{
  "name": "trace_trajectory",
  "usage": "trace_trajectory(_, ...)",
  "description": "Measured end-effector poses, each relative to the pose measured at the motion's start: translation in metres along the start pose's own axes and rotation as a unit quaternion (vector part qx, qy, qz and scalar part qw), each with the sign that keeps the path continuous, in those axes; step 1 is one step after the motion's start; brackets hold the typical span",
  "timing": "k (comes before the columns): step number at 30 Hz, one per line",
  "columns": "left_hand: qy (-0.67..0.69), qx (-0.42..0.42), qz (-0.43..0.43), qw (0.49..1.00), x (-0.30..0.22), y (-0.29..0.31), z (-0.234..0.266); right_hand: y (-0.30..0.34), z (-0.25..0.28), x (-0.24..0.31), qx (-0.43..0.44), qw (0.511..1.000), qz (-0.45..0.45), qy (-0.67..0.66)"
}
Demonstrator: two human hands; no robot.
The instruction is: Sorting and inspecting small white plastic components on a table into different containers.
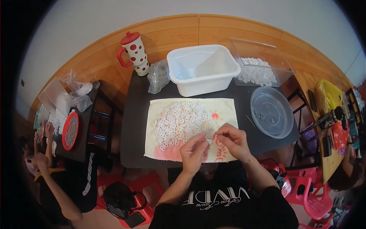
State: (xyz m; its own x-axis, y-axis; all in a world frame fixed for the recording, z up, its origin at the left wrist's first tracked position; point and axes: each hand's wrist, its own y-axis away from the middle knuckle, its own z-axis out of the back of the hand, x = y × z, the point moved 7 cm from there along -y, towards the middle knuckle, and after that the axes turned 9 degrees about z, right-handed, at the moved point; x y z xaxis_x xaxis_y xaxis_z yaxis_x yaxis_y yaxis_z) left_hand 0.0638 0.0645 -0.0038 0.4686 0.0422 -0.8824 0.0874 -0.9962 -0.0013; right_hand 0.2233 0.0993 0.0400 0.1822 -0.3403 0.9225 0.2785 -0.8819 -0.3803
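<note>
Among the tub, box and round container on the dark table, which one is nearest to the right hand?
The shallow, round, clear container on the right; the white tub and clear box stand farther from the right hand.

The small white piece pinched at the fingertips of the left hand shows dark holes and sits up over the near part of the pale yellow cloth, a little right of the cloth's middle; its exact tilt I can't make out. Many more white pieces, rounded, plenty of them with two holes like a figure eight, lie in a loose heap across the cloth's left and middle, overlapping, turned every which way, reaching near its far edge.
</note>
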Motion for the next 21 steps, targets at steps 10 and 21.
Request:
trace_trajectory(10,-0.016,0.044,-0.034,0.998,0.001,0.001,-0.002,-0.002,-0.019,-0.001,-0.005,0.997,0.081,0.010)
trace_trajectory(21,-0.062,0.024,-0.079,0.995,-0.009,0.004,-0.002,-0.006,-0.025,0.017,0.042,0.980,0.148,0.125)
